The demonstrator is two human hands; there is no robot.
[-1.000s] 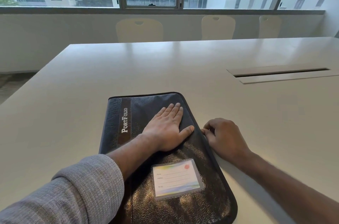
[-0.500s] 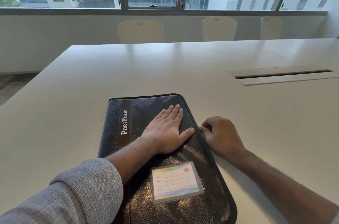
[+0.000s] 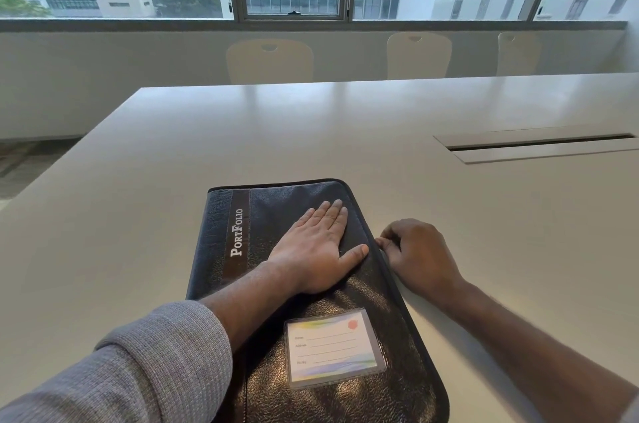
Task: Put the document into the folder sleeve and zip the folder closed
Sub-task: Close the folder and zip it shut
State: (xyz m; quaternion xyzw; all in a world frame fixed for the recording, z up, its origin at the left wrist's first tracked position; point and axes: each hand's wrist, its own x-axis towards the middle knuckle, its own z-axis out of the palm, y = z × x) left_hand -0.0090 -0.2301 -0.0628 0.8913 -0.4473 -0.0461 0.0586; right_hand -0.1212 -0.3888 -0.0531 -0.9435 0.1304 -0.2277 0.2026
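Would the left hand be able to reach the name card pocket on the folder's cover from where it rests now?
Probably yes. The left hand lies flat on the folder, and the card pocket sits uncovered just nearer the person on the same cover, with nothing lying between them.

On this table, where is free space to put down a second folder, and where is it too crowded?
Free: the table left of the folder, the wide strip between the folder's far edge and the chairs, and the surface in front of the cable slot. Crowded: the folder's right edge, where the right hand works beside the left hand.
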